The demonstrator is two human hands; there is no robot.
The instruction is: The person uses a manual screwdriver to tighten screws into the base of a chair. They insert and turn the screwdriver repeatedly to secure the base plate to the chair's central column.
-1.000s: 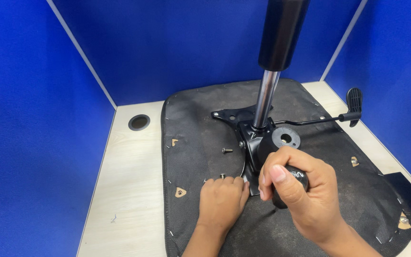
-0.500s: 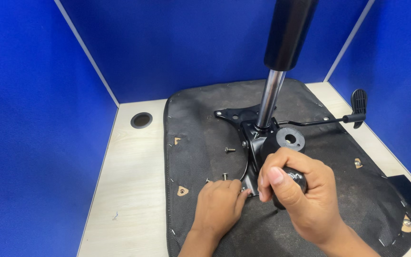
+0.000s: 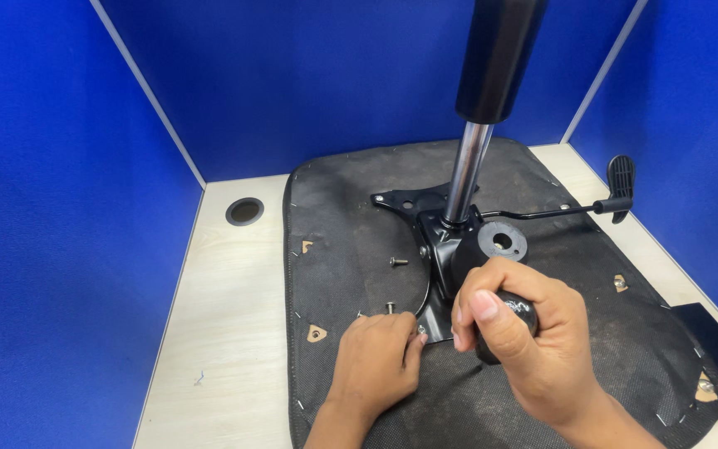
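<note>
Black steel mechanism plate (image 3: 438, 249) sits mid-cushion on the upturned seat base (image 3: 359, 241), which covers most of the counter (image 3: 226, 316). A chrome gas-lift column (image 3: 465, 170) rises from it; a lever (image 3: 558, 210) reaches toward the counter's right edge. Our right hand (image 3: 533, 341) is wrapped tight round a black tool handle (image 3: 513, 320). Our left hand (image 3: 376, 357) has its fingers pinched at the plate's near corner, where a screw head barely shows. Risk, as we judge it: the tool tip slipping onto those fingertips. Two loose screws (image 3: 398, 262) lie nearby.

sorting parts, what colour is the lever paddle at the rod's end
Black, like its rod; the lever paddle shows in the head view.
</note>
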